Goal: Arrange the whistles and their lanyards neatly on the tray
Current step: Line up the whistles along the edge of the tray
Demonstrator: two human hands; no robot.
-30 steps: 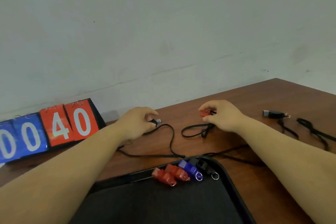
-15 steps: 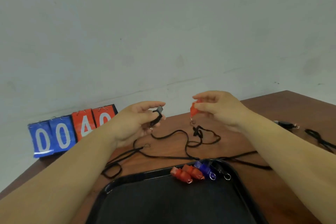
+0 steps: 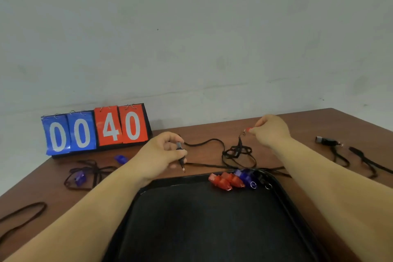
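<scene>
Red whistle [image 3: 248,129] is up off the bench [image 3: 212,132], pinched in the right hand [image 3: 271,132] grip; its black lanyard [image 3: 238,152] hangs down into a tangle on the bench. The left hand [image 3: 161,153] grip is curled round a black whistle [image 3: 180,154], with its cord [image 3: 204,141] trailing right. Black tray [image 3: 202,219] sits nearest the person, with a row of whistles at its far rim: red pair [image 3: 225,181], blue one [image 3: 244,176], dark one [image 3: 260,177]. Loose blue whistles [image 3: 79,176] and cords lie on the left, a spare black whistle [image 3: 325,141] and straps [image 3: 365,159] on the right. Scoreboard [image 3: 95,130] at the back reads 00 40.
</scene>
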